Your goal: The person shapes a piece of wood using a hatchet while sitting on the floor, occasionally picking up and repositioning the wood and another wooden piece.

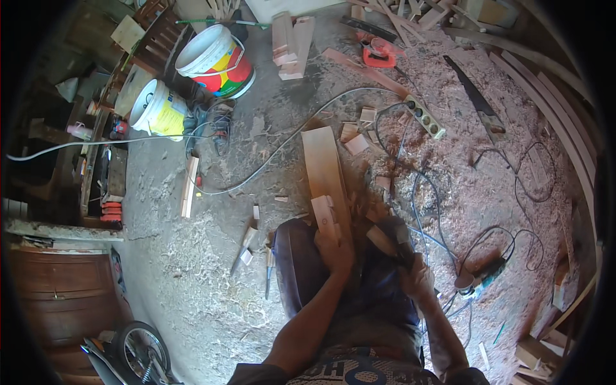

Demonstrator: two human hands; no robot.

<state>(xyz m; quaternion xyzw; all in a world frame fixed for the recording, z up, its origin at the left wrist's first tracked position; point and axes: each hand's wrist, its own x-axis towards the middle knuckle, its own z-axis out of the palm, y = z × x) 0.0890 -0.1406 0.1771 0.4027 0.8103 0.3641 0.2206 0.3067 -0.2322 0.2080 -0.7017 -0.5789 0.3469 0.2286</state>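
Note:
My left hand [335, 251] is closed round the near end of a short notched wooden block [326, 215]. The block rests against a long, thick plank [323, 160] that stretches away from my lap. To the right, my right hand [418, 280] wraps round a dark tool [404, 242]; its exact kind is blurred and partly in shadow. A pale wooden piece [381, 240] shows beside the tool, and I cannot tell if it belongs to it. On the floor left of my knee lie two chisel-like tools, one with a wooden handle [248, 236], the other narrower [268, 273].
Two paint buckets [218, 64] [159, 109] stand far left. A power strip [425, 117], a handsaw [475, 96] and an angle grinder [481, 279] lie right among cables and shavings. Offcuts [356, 138] lie beyond the plank. A motorcycle wheel [142, 353] shows lower left.

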